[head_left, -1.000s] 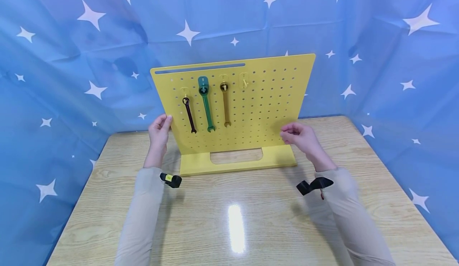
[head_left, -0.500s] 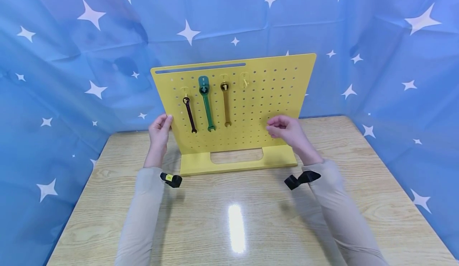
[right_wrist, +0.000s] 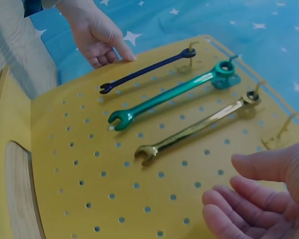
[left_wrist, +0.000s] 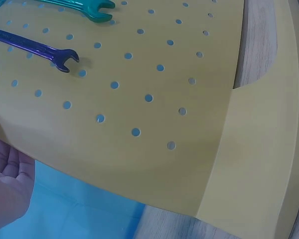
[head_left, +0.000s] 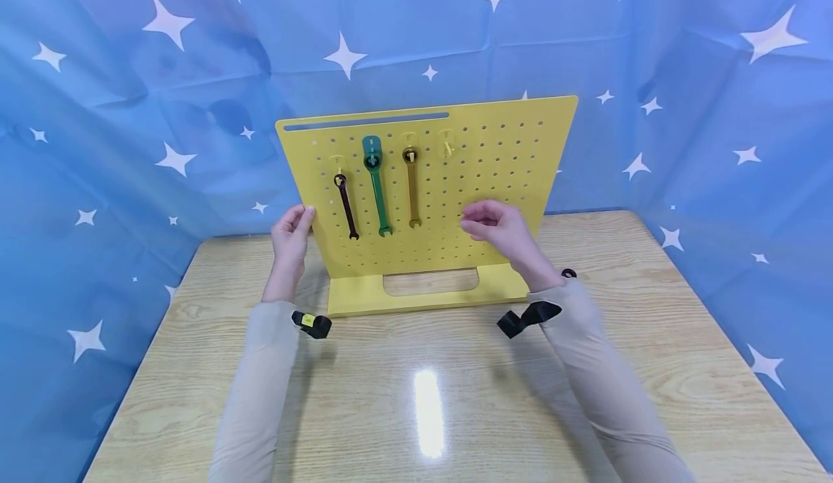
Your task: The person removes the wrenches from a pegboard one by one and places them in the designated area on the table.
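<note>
My left hand (head_left: 291,233) pinches the left edge of a yellow pegboard (head_left: 481,179), thumb in front and fingers behind. Three wrenches hang from hooks on the board: a small dark purple wrench (head_left: 347,207), a longer green wrench (head_left: 379,194) and a gold wrench (head_left: 413,188). To their right is a bare yellow hook (head_left: 447,144). My right hand (head_left: 497,226) is in front of the board's lower right part, below that hook, holding nothing. In the right wrist view its fingers (right_wrist: 244,209) are relaxed, with the thumb apart from them.
The pegboard stands on a flat yellow base (head_left: 358,296) on a wooden table (head_left: 364,389). A small dark ring (head_left: 569,273) shows beside my right wrist, the rest hidden by the arm. Behind hangs a blue curtain (head_left: 403,27) with white stars.
My right hand has moved left across the front of the board, baring the dark ring behind the wrist. My left hand and the wrenches stay in place.
</note>
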A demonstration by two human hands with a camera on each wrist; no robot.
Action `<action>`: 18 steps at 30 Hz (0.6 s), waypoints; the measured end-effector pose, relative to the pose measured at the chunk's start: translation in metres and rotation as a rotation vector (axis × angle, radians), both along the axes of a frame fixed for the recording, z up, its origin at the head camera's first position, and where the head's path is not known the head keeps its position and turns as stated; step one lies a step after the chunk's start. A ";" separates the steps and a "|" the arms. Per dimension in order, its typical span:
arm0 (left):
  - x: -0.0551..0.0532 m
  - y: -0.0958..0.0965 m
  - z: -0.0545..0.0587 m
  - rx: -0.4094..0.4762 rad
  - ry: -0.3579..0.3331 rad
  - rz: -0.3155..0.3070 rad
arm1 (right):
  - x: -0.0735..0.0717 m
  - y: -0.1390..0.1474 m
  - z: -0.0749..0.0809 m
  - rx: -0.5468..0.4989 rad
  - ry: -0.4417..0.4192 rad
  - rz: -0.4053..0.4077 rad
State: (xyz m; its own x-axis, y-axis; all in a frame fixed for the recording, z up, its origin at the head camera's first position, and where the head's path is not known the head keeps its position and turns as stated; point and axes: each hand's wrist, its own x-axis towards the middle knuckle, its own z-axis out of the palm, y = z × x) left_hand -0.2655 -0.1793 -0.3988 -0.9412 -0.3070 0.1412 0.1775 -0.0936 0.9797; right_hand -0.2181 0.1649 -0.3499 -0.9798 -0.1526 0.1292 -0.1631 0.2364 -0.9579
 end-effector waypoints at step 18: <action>-0.001 0.000 -0.001 -0.007 0.008 0.013 | -0.019 -0.039 0.008 -0.062 0.022 0.061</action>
State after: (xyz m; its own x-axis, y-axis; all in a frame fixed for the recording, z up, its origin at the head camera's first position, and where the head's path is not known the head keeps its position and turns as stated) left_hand -0.2661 -0.1793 -0.3996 -0.9359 -0.3186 0.1505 0.1861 -0.0842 0.9789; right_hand -0.2368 0.1260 -0.3422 -0.9658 -0.2026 0.1620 -0.1969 0.1656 -0.9663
